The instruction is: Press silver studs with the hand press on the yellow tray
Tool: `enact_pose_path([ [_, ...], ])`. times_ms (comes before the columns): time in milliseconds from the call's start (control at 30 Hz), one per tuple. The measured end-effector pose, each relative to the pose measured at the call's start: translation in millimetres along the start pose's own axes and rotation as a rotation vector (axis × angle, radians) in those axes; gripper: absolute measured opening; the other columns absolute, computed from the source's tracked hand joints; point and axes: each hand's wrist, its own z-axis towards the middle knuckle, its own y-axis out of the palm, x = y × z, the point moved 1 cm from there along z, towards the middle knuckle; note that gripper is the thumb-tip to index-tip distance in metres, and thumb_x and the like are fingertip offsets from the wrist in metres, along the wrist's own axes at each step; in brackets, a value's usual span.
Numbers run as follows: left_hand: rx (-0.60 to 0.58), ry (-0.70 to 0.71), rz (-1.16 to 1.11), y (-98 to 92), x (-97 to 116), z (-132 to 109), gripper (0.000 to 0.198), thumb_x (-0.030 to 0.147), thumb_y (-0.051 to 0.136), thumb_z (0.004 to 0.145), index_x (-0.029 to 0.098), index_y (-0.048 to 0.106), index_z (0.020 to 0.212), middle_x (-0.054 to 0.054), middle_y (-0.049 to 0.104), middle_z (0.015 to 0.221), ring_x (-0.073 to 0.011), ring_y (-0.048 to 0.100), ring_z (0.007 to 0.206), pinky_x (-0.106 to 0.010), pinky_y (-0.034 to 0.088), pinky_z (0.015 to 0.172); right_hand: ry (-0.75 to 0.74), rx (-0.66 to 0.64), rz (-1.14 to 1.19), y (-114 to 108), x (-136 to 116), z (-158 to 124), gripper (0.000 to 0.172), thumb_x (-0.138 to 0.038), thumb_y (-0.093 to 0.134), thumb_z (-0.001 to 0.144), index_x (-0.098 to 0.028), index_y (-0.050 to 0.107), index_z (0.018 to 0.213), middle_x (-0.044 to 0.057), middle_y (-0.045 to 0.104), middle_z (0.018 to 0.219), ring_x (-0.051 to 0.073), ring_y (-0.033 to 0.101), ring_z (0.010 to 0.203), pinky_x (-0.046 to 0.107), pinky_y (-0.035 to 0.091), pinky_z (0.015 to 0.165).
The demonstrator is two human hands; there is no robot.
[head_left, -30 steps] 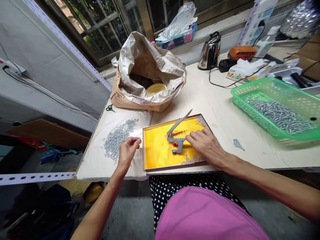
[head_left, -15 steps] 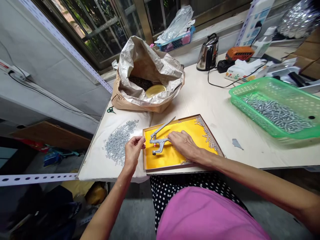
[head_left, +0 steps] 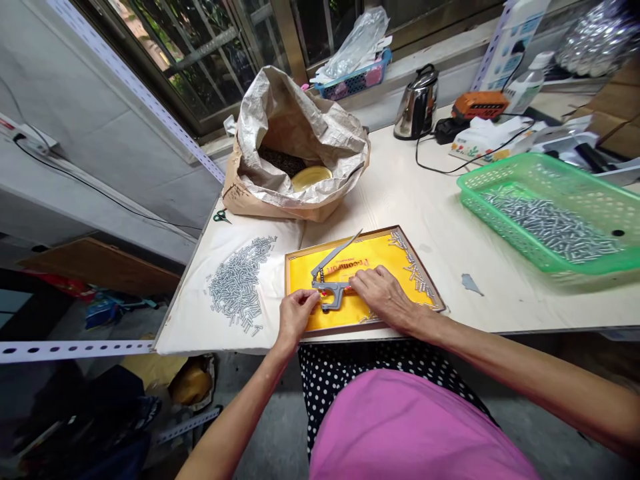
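My right hand (head_left: 383,297) wraps round one handle of grey snap-fastener pliers (head_left: 336,288) above a shallow tray with a yellow lining (head_left: 300,270). The other handle slants up and away, so the pliers' jaws stand apart. Thumb and fingertips of my left hand (head_left: 295,317) are pinched together right at the jaws; whatever they hold is too small to make out. Short silvery metal pieces (head_left: 415,270) lie along the tray's right side. To the left of the tray, a heap of similar small metal pieces (head_left: 237,283) rests on white cloth.
Behind the tray stands an open paper sack (head_left: 295,200) with dark contents and a yellow dish (head_left: 311,178). A green basket (head_left: 525,263) of metal pieces is at the right. Further back are a kettle (head_left: 416,107) and an orange battery (head_left: 480,105). Small scissors (head_left: 221,217) lie left.
My left hand has moved right, from the tray's left edge to the pliers' jaws. The pliers have shifted slightly right with my right hand, uncovering red print on the yellow lining.
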Motion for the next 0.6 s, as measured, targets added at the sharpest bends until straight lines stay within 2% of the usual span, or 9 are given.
enact_pose_path([
  [133,0.019,0.047,0.103,5.7,1,-4,0.023,0.039,0.07,0.072,0.016,0.074,0.072,-0.004,0.071,0.068,-0.018,0.065,0.068,-0.027,0.048,0.065,0.001,0.015,-0.009,-1,-2,0,0.024,-0.012,0.038,0.101,-0.017,0.06,0.091,0.004,0.06,0.081,0.02,0.046,0.074,0.034,0.025,0.07],
  [333,-0.014,0.033,0.139,9.8,-2,1,0.025,0.039,0.071,0.072,0.015,0.074,0.073,-0.006,0.073,0.072,-0.0169,0.064,0.066,-0.026,0.047,0.062,0.027,0.011,0.013,2,0,-1,0.025,-0.013,0.037,0.102,-0.017,0.058,0.09,0.004,0.06,0.081,0.02,0.046,0.072,0.035,0.025,0.071],
  [500,-0.168,-0.163,0.1,10.8,1,10,0.026,0.039,0.072,0.069,0.014,0.067,0.062,0.001,0.059,0.05,-0.0102,0.049,0.046,-0.022,0.038,0.049,0.072,-0.105,0.111,8,5,-2,0.022,-0.01,0.037,0.1,-0.018,0.056,0.092,0.004,0.062,0.086,0.019,0.049,0.076,0.033,0.027,0.074],
  [600,-0.259,-0.255,0.135,8.6,8,12,0.033,0.043,0.074,0.067,0.016,0.061,0.055,0.003,0.052,0.043,-0.0085,0.045,0.041,-0.021,0.036,0.046,0.118,-0.177,0.139,11,6,-2,0.022,-0.009,0.037,0.099,-0.018,0.056,0.093,0.005,0.063,0.087,0.02,0.05,0.079,0.034,0.028,0.077],
])
